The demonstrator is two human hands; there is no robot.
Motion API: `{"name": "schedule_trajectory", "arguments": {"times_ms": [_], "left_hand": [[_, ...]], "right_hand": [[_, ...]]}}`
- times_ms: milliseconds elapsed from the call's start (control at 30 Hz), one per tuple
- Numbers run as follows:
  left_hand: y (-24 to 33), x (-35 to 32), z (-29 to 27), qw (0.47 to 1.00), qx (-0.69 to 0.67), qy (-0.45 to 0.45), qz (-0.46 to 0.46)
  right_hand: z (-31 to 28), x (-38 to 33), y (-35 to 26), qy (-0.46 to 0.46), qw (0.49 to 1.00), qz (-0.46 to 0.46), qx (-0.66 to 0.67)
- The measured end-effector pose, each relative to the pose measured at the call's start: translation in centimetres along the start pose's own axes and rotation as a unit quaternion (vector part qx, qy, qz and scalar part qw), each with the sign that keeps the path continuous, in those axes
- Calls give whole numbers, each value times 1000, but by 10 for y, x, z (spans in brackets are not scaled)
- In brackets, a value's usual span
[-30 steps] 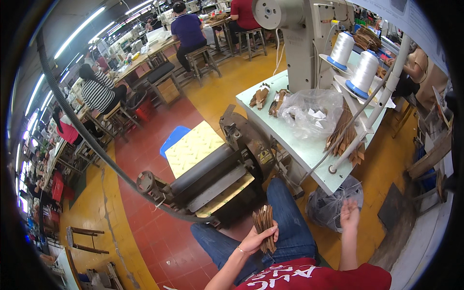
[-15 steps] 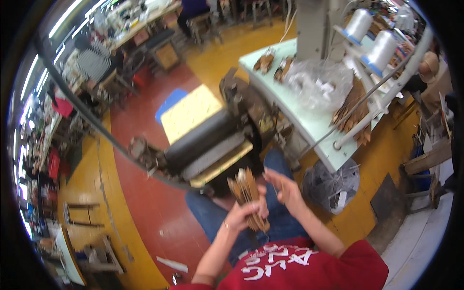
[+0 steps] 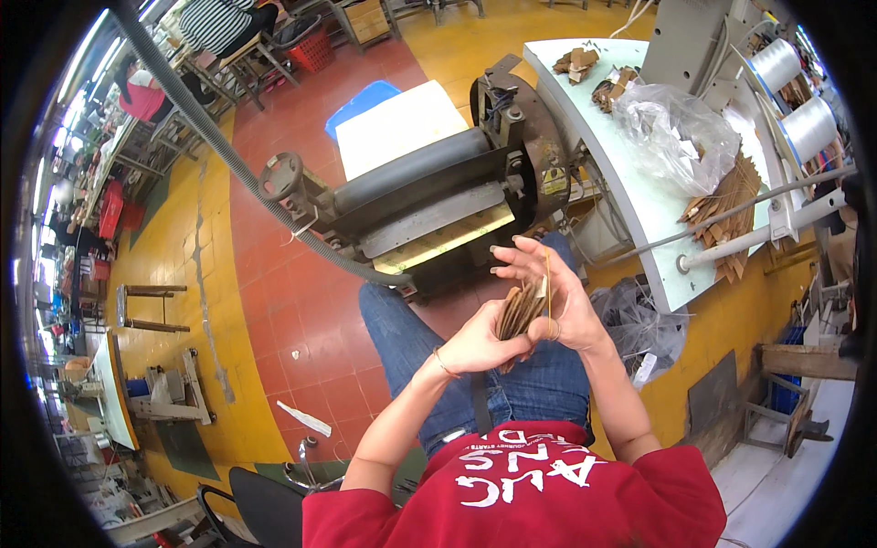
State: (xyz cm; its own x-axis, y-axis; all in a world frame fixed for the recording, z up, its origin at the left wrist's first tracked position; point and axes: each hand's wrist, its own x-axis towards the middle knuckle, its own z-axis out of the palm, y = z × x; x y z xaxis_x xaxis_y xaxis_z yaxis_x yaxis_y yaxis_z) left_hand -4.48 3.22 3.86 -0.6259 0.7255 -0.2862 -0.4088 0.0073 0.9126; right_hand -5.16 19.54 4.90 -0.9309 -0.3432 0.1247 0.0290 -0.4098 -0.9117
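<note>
The right hand (image 3: pixel 575 315) is now in at the bundle of brown strips (image 3: pixel 520 310), no longer out beside the grey plastic bag (image 3: pixel 644 333) as it is a second ago; the view tips down as well. The bundle sits over the lap, short of the roller machine (image 3: pixel 420 178). The left hand (image 3: pixel 482 342) is closed firmly round its lower part, thumb across the strips; the right is half open, fingers spread, with a thin yellowish band (image 3: pixel 548 283) stretched between fingers and thumb (whether it already circles the bundle, I cannot tell).

The band could snap or slip off a fingertip if overstretched, I judge, and a loosened left grip could let the strips fan out or slide onto the jeans (image 3: pixel 402 342). A band catching only some strips would leave others loose.

The bundle's long axis runs from near the torso outward, leaning right; its far end points roughly toward the machine.
</note>
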Motion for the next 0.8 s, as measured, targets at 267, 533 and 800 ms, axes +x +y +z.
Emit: {"name": "schedule_trajectory", "arguments": {"times_ms": [267, 533, 800], "left_hand": [[-37, 10, 35, 893, 437, 35, 96], [-3, -24, -38, 949, -55, 303, 64], [-29, -15, -20, 938, -290, 105, 160]], "right_hand": [[-1, 17, -28, -224, 813, -113, -526], [-59, 24, -17, -158, 898, 156, -380], [-2, -24, -3, -143, 983, 4, 114]]}}
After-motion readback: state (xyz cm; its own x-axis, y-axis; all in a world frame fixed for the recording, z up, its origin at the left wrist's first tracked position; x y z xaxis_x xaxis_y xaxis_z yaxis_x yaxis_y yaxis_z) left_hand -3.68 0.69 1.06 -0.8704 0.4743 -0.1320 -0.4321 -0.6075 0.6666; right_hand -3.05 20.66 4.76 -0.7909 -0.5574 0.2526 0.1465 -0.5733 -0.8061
